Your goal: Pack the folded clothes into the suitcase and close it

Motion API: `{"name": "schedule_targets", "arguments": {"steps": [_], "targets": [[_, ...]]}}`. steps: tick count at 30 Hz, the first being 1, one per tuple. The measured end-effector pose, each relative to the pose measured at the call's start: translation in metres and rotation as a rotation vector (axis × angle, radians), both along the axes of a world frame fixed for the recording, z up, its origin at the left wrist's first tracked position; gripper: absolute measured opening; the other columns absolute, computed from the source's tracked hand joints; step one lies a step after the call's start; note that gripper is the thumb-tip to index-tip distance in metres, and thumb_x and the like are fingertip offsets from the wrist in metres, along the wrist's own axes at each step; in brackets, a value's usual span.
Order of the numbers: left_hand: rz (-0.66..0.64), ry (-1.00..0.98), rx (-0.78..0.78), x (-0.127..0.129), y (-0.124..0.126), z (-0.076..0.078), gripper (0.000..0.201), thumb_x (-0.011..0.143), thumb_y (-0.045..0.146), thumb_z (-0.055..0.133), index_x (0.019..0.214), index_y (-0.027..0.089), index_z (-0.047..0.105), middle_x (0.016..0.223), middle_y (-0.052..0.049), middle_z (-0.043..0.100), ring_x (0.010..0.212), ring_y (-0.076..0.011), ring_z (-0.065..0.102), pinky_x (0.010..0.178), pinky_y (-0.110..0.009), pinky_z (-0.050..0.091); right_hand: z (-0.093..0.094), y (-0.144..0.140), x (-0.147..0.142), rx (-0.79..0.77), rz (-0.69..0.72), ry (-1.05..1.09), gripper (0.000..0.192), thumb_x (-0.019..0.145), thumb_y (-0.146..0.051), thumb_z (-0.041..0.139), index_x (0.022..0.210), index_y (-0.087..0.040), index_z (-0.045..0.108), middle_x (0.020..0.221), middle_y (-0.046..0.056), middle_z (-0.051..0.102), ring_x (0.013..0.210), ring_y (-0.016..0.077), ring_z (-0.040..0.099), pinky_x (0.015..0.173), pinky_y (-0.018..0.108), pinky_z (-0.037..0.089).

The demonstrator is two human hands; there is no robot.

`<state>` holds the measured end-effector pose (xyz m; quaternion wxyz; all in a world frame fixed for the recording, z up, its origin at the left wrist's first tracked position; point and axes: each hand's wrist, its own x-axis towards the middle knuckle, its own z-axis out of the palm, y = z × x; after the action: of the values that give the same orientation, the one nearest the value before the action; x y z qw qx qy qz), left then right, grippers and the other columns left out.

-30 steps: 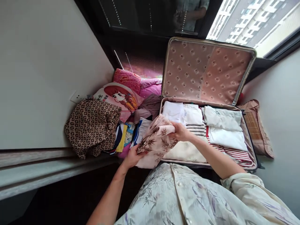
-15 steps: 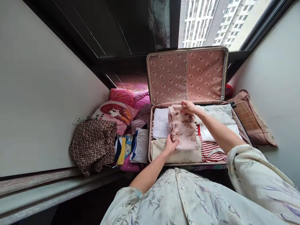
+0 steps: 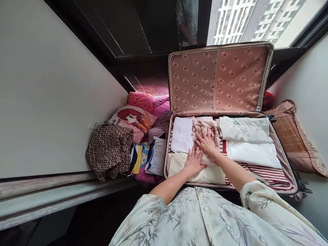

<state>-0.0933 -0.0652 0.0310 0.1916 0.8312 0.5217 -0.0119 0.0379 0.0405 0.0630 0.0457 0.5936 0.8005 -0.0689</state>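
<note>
A pink folded cloth with a brown leaf print lies in the open suitcase, among folded white, cream and red-striped clothes. My left hand rests flat on its near end, fingers spread. My right hand lies flat on its middle, fingers apart. Neither hand grips anything. The suitcase lid stands upright with pink patterned lining.
Left of the suitcase lies a pile: a brown spotted garment, a cartoon-face pillow, pink bedding and folded colourful clothes. A woven-mat cushion leans at the right wall. A window is behind.
I carried the leaf-print cloth from the left of the suitcase into it and laid it down. Both hands have let go and now press flat on it.
</note>
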Motion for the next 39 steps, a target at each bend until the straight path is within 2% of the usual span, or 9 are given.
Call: {"name": "schedule_targets", "arguments": {"steps": [3,8,13,15,17,20,23,29,39], "targets": [[0.012,0.000,0.017,0.003,-0.003,-0.008,0.098,0.093,0.067,0.058,0.166,0.012,0.024,0.173,-0.021,0.011,0.161,-0.0402,0.001,0.127,-0.066,0.009,-0.008,-0.001,0.003,0.046,0.007,-0.022,0.063,0.103,-0.054,0.039,0.163,-0.036,0.035,0.176,0.012,0.008,0.156,0.0478,0.007,0.118,0.065,0.015],[-0.001,-0.098,0.058,0.004,-0.005,0.007,0.097,0.093,0.063,0.062,0.165,0.008,0.028,0.172,-0.023,0.014,0.160,-0.0429,0.002,0.128,-0.064,0.010,-0.013,-0.004,0.005,0.140,0.011,-0.038,0.062,0.102,-0.052,0.039,0.161,-0.034,0.039,0.176,0.011,0.006,0.157,0.0464,0.004,0.118,0.063,0.015],[0.042,-0.492,0.092,-0.036,-0.016,0.029,0.052,0.097,0.045,0.062,0.142,0.017,0.063,0.159,-0.018,0.046,0.152,-0.0329,0.037,0.125,-0.050,0.032,-0.016,-0.003,0.005,0.169,0.006,-0.046,0.060,0.103,-0.052,0.033,0.159,-0.032,0.044,0.175,0.011,0.010,0.157,0.0454,0.006,0.118,0.064,0.019],[0.253,-0.695,0.172,-0.076,-0.027,0.033,0.037,0.103,0.036,0.051,0.130,0.020,0.069,0.143,-0.015,0.061,0.138,-0.0252,0.054,0.118,-0.042,0.042,-0.016,-0.003,0.005,0.164,-0.001,-0.055,0.061,0.104,-0.054,0.029,0.159,-0.033,0.044,0.175,0.011,0.011,0.157,0.0453,0.006,0.118,0.064,0.020],[0.622,-0.760,0.229,-0.127,-0.038,0.028,0.035,0.104,0.029,0.043,0.125,0.019,0.069,0.132,-0.014,0.067,0.126,-0.0228,0.062,0.111,-0.039,0.049,-0.017,-0.002,0.005,0.155,-0.008,-0.067,0.062,0.104,-0.056,0.028,0.161,-0.035,0.039,0.175,0.010,0.010,0.157,0.0456,0.006,0.117,0.065,0.021],[1.138,-0.544,0.101,-0.202,-0.052,0.005,0.032,0.099,0.024,0.053,0.127,0.016,0.065,0.128,-0.017,0.067,0.121,-0.0245,0.065,0.105,-0.038,0.052,-0.020,-0.001,0.006,0.144,-0.010,-0.088,0.065,0.103,-0.056,0.030,0.165,-0.038,0.028,0.176,0.009,0.006,0.157,0.0457,0.005,0.116,0.068,0.021],[1.336,-0.223,-0.130,-0.255,-0.061,-0.027,0.058,0.084,0.026,0.077,0.137,0.013,0.057,0.141,-0.022,0.059,0.135,-0.0320,0.055,0.113,-0.045,0.044,-0.020,-0.001,0.007,0.153,-0.005,-0.115,0.064,0.103,-0.054,0.031,0.165,-0.037,0.029,0.176,0.009,0.004,0.157,0.0451,0.004,0.116,0.067,0.022],[1.401,-0.132,-0.248,-0.275,-0.053,-0.069,0.060,0.079,0.028,0.085,0.130,0.011,0.057,0.136,-0.024,0.060,0.134,-0.0331,0.054,0.109,-0.044,0.044,-0.017,-0.005,0.005,0.164,0.002,-0.159,0.063,0.105,-0.053,0.023,0.162,-0.031,0.038,0.176,0.011,0.004,0.158,0.0436,0.002,0.118,0.064,0.021],[1.322,-0.139,-0.192,-0.268,-0.052,-0.070,0.040,0.091,0.023,0.073,0.126,0.009,0.058,0.131,-0.025,0.061,0.134,-0.0371,0.052,0.113,-0.051,0.035,-0.002,0.003,-0.004,0.008,-0.020,-0.250,0.067,0.103,-0.053,0.018,0.164,-0.029,0.033,0.175,0.014,0.008,0.157,0.0467,0.012,0.116,0.067,0.023]]}}
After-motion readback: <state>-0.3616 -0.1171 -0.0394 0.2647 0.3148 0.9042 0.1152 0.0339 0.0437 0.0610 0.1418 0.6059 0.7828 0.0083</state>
